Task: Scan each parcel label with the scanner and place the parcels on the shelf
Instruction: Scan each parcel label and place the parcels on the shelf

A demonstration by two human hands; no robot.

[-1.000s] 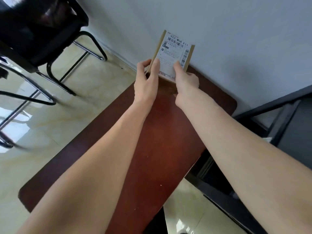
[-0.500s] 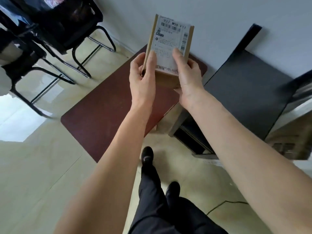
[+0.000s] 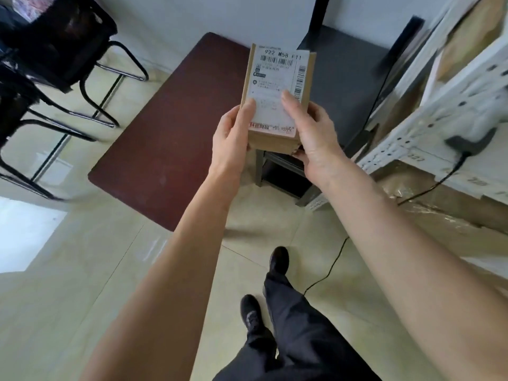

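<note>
Both hands hold one cardboard parcel [image 3: 277,103] at centre frame, label up: the left hand [image 3: 233,138] grips its left edge with the thumb on the label [image 3: 276,89], the right hand [image 3: 316,138] clasps the right edge and lower corner. A handheld scanner [image 3: 470,140] lies on the white shelf [image 3: 439,114] at right frame, its cable trailing down to the floor. My judgement: this parcel is lifted but seemingly not yet scanned or shelved; both steps remain.
</note>
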